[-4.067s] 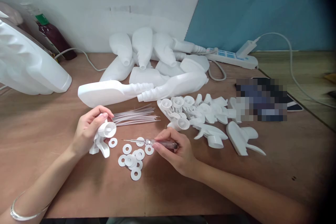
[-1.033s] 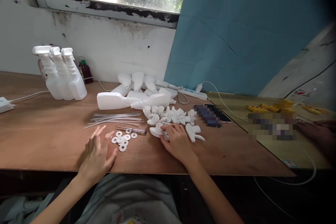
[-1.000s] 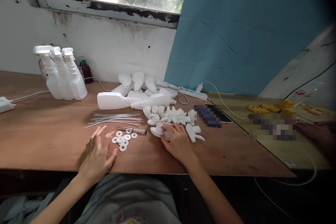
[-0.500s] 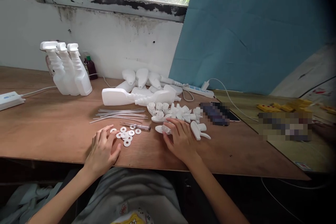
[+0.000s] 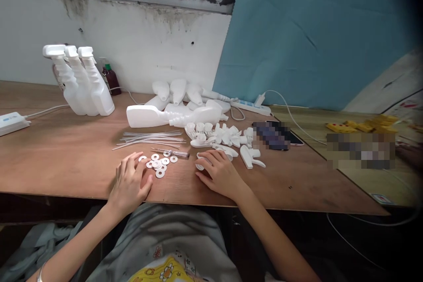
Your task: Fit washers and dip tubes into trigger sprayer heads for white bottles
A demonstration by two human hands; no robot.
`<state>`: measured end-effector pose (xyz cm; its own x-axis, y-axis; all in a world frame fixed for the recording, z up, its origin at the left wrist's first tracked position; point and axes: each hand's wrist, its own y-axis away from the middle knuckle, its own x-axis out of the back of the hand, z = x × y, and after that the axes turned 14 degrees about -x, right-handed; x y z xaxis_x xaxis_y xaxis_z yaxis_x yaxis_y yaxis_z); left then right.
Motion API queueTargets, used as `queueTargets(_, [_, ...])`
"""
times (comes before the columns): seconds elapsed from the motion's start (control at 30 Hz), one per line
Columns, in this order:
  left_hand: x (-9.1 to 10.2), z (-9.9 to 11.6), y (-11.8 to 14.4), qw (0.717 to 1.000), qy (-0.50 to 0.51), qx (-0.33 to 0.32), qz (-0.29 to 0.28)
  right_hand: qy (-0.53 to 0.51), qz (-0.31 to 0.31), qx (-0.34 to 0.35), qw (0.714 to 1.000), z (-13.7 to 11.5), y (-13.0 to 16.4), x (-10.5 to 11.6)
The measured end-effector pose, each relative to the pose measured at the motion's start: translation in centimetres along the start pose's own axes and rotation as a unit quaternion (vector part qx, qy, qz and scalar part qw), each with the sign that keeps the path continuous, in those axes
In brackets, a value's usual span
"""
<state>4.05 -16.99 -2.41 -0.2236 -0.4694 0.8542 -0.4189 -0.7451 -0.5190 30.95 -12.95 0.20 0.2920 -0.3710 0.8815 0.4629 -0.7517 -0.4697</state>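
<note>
My left hand [image 5: 130,183] rests on the table with fingers apart and slightly bent, holding nothing. Its fingertips are beside a small pile of flat white washers [image 5: 156,164]. My right hand [image 5: 221,174] is curled over a white spray trigger head [image 5: 199,166], most of which is hidden beneath the fingers. Another trigger head [image 5: 228,150] shows just behind that hand, and one more trigger head [image 5: 250,157] lies to its right. Behind the washers are a screwdriver [image 5: 178,154] with a clear handle and a bundle of thin white tubes [image 5: 150,138].
Several more white trigger heads [image 5: 228,134] lie heaped beyond my right hand. White bottles [image 5: 145,116] lie behind them, and three upright spray bottles [image 5: 102,97] stand at the left. A phone [image 5: 294,136], a power strip [image 5: 247,106] and cables are at the right.
My right hand has slid left and now covers more of the trigger head. My left hand stays beside the washers. The view has tipped down slightly.
</note>
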Motion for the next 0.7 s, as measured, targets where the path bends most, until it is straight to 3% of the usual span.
queueTargets(0.27, [0.03, -0.13, 0.01, 0.999, 0.037, 0.014, -0.011, 0.008, 0.001, -0.068, 0.998, 0.17, 0.08, -0.48])
queueTargets(0.7, [-0.04, -0.31, 0.07, 0.996, 0.078, 0.022, -0.027, -0.012, 0.083, -0.132, 0.988, 0.35, -0.04, -0.30])
